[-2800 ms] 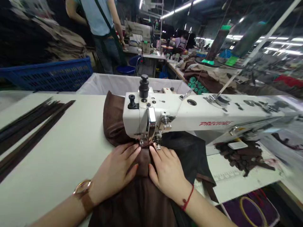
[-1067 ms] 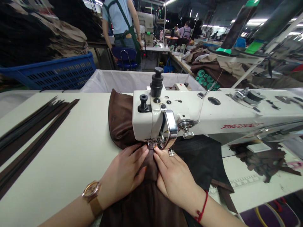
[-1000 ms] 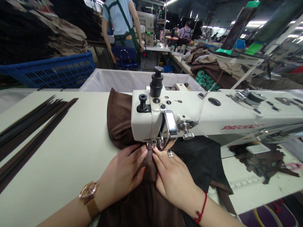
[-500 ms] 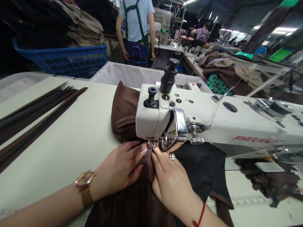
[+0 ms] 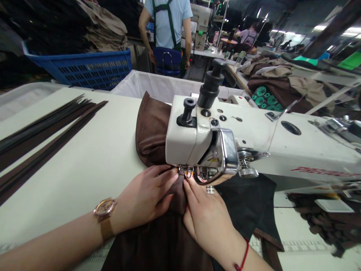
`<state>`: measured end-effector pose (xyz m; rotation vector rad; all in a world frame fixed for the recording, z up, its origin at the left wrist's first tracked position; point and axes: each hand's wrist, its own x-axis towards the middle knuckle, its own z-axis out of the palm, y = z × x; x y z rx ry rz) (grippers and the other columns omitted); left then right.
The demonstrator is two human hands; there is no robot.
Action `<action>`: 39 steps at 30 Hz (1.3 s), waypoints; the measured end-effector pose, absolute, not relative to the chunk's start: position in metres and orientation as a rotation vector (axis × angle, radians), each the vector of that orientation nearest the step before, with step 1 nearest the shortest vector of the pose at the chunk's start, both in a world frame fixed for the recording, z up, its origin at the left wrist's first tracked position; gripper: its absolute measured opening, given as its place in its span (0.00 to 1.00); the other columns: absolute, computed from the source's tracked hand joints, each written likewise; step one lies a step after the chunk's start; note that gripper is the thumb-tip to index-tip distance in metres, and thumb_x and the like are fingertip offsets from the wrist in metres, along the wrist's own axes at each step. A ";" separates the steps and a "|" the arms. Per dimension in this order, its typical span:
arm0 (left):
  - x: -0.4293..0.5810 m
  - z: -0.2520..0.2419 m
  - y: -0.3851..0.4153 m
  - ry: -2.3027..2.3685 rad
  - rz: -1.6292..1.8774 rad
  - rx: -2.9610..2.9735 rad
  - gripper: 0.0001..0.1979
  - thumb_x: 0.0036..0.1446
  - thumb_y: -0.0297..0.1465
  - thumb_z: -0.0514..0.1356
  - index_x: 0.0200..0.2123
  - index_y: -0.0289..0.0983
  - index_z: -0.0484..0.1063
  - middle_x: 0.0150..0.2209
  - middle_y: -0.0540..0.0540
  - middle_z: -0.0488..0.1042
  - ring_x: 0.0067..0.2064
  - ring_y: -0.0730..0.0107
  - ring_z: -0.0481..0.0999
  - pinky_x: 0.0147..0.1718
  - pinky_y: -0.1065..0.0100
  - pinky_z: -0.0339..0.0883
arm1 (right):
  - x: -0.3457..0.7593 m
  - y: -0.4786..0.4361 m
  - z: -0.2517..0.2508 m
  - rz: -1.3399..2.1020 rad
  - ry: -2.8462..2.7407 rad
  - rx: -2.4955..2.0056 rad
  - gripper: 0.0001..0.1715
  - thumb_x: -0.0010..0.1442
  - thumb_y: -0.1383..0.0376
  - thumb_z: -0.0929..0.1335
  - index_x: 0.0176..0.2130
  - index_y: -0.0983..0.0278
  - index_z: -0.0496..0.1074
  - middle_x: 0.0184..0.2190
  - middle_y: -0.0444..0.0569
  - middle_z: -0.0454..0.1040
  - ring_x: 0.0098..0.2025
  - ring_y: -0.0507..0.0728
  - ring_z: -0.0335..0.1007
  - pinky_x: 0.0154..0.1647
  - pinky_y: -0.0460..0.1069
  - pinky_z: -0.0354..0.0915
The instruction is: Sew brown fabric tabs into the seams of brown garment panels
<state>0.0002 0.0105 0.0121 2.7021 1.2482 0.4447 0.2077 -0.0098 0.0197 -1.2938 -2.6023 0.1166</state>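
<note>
In the left part of the frame, a hand could slide across the white table [image 5: 90,162] between the long dark strips [image 5: 53,141] and the brown cloth [image 5: 152,128]. In the middle, the big white sewing machine [image 5: 180,137] is in the way, its head low over the fingertips of the left hand [image 5: 143,197] and right hand [image 5: 210,218], with a shiny metal guard [image 5: 229,150] sticking out just above the right one. At lower right, a small gap runs between the black cloth [image 5: 251,203] and the scrap pile [image 5: 321,222].
</note>
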 end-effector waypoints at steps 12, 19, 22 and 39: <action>0.000 0.015 0.016 1.262 0.436 2.709 0.14 0.57 0.31 0.55 0.46 0.38 0.73 0.50 0.42 0.73 0.52 0.54 0.70 0.50 0.54 0.69 | 0.205 -0.003 0.022 0.137 -2.577 -1.290 0.27 0.52 0.72 0.63 0.52 0.71 0.70 0.52 0.59 0.71 0.52 0.63 0.67 0.57 0.57 0.63; -0.001 0.015 0.019 1.267 0.401 2.677 0.16 0.58 0.31 0.55 0.50 0.37 0.69 0.53 0.43 0.70 0.53 0.54 0.68 0.52 0.55 0.67 | 0.207 -0.001 0.018 0.157 -2.578 -1.283 0.30 0.52 0.72 0.62 0.55 0.71 0.68 0.54 0.58 0.70 0.54 0.65 0.65 0.58 0.58 0.61; -0.001 0.013 0.021 1.262 0.415 2.676 0.17 0.58 0.31 0.55 0.51 0.37 0.68 0.53 0.43 0.70 0.53 0.55 0.68 0.53 0.56 0.65 | 0.207 0.000 0.018 0.161 -2.569 -1.286 0.30 0.52 0.72 0.62 0.55 0.70 0.67 0.54 0.58 0.70 0.54 0.64 0.65 0.58 0.58 0.62; 0.000 0.015 0.019 1.253 0.499 2.656 0.19 0.56 0.29 0.56 0.52 0.35 0.66 0.49 0.42 0.72 0.48 0.55 0.70 0.49 0.55 0.66 | 0.205 0.000 0.021 0.162 -2.557 -1.237 0.30 0.52 0.73 0.61 0.55 0.72 0.67 0.55 0.59 0.69 0.58 0.65 0.62 0.61 0.59 0.59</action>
